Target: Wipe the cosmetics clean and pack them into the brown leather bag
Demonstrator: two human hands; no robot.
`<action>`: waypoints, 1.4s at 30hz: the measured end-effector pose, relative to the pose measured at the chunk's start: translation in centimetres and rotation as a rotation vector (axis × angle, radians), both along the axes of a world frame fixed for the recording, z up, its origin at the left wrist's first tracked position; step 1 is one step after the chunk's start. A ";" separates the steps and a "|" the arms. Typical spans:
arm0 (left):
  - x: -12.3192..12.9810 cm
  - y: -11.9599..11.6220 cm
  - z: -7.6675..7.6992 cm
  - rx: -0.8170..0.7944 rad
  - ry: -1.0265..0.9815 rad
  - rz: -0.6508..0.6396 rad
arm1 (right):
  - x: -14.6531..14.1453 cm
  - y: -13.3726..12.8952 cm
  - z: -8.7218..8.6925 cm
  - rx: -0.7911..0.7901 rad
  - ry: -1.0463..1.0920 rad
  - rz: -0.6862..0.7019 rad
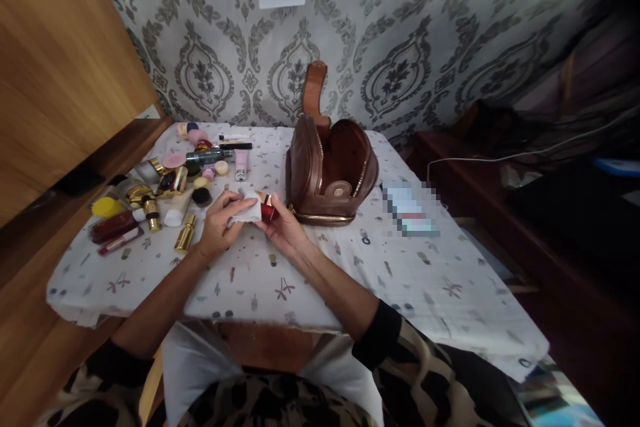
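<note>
My left hand [220,221] is closed on a white wipe [246,208], which it presses against a small red cosmetic bottle with a gold and black top [268,212]. Fingers of my right hand [288,228] are wrapped round that bottle; part of it is hidden by the wipe and fingers. Just beyond my right hand stands a brown leather cosmetic bag [303,170], its zip undone and its strap flap raised. A gold tube [185,233] lies to the left of my left hand, near a black round lid [201,197].
Several cosmetics crowd the table's left side, among them a pink tube [241,163], a dark green bottle [207,157], a yellow round item [105,206] and a dark red bottle [114,226]. A blurred-out flat object [410,208] lies right of the bag. A wooden cabinet [70,47] borders the left.
</note>
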State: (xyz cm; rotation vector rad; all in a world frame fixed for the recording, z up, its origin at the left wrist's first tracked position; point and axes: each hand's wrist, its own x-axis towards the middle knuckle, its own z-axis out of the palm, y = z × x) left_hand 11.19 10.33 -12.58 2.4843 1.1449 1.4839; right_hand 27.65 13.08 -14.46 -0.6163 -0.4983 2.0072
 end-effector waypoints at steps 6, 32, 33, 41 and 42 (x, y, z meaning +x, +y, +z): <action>0.3 -0.1 -0.7 0.036 0.143 -0.032 | -0.3 0.1 -0.2 0.025 0.047 -0.046; -0.1 0.0 -0.4 0.051 0.089 0.025 | -0.1 1.0 -0.9 0.084 0.037 -0.061; -0.1 0.0 -0.4 0.041 0.088 0.018 | -0.1 1.0 -0.9 0.085 0.031 -0.055; 0.0 -0.1 -0.3 -0.028 0.019 0.045 | -0.1 0.5 0.0 0.065 0.020 -0.062; 0.0 -0.1 -0.3 -0.029 0.017 0.050 | -0.1 0.5 0.1 0.069 0.019 -0.058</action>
